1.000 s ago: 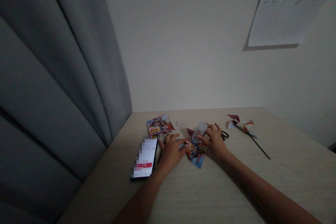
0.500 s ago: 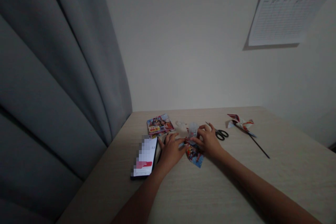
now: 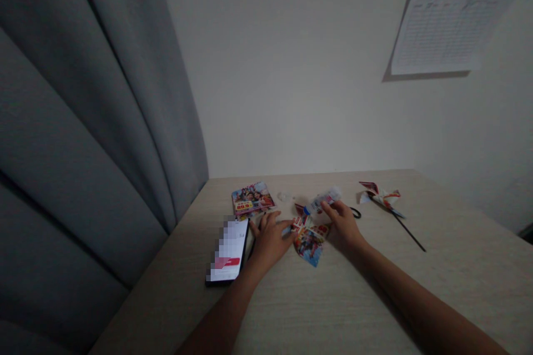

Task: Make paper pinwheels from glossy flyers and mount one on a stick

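My right hand (image 3: 343,223) is closed round a small clear glue bottle (image 3: 328,199), tilted so its blue tip (image 3: 307,211) points down and left over the paper. My left hand (image 3: 271,237) rests on the table, with thumb and forefinger at the left edge of a cut, colourful printed paper (image 3: 308,244). A bit of that paper shows between these two fingers, while the others are spread. Behind my right hand lie scissors, mostly hidden, with a black handle loop (image 3: 356,212) showing.
A phone (image 3: 228,252) with a lit screen lies left of my left hand. Printed paper squares (image 3: 252,198) are stacked behind it. A small clear item (image 3: 285,196) lies nearby. At right is a paper pinwheel (image 3: 385,198) on a dark stick (image 3: 410,231). A grey curtain (image 3: 125,94) borders the left.
My right hand has lifted and tilted the glue bottle, shifting slightly right and uncovering more of the paper. It now hides most of the scissors. My left hand has stayed in place.
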Motion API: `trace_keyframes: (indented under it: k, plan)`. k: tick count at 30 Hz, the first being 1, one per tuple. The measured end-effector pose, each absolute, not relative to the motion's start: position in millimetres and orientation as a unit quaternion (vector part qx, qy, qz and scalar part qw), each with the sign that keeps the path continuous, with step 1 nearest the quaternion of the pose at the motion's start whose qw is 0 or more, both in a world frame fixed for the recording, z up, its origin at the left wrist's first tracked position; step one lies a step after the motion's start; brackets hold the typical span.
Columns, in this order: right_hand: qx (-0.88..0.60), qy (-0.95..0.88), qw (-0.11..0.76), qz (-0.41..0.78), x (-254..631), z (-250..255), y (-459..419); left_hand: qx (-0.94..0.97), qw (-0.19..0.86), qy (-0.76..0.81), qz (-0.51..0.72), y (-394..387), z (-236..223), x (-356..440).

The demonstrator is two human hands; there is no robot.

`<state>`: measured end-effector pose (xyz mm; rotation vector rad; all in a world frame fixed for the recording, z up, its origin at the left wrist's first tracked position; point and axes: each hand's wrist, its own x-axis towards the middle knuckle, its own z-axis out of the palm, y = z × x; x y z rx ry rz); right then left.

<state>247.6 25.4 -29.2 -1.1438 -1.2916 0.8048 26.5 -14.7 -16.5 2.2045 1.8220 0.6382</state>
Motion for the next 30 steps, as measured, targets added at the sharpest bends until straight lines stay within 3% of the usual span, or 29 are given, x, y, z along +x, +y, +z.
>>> trace_keyframes:
  k: [11,18,30]
  plan:
    - [-0.442,-0.648,0.541,0.304,270,-23,33,0.745,0.116,0.624,0.205,-17,-13,28]
    - [-0.503,-0.643,0.51,0.273,280,-35,41,0.746,0.116,0.624,0.201,-18,-11,28]
    - [-0.561,-0.733,0.384,-0.02,285,-37,39,0.748,0.108,0.626,0.191,-17,-9,27]
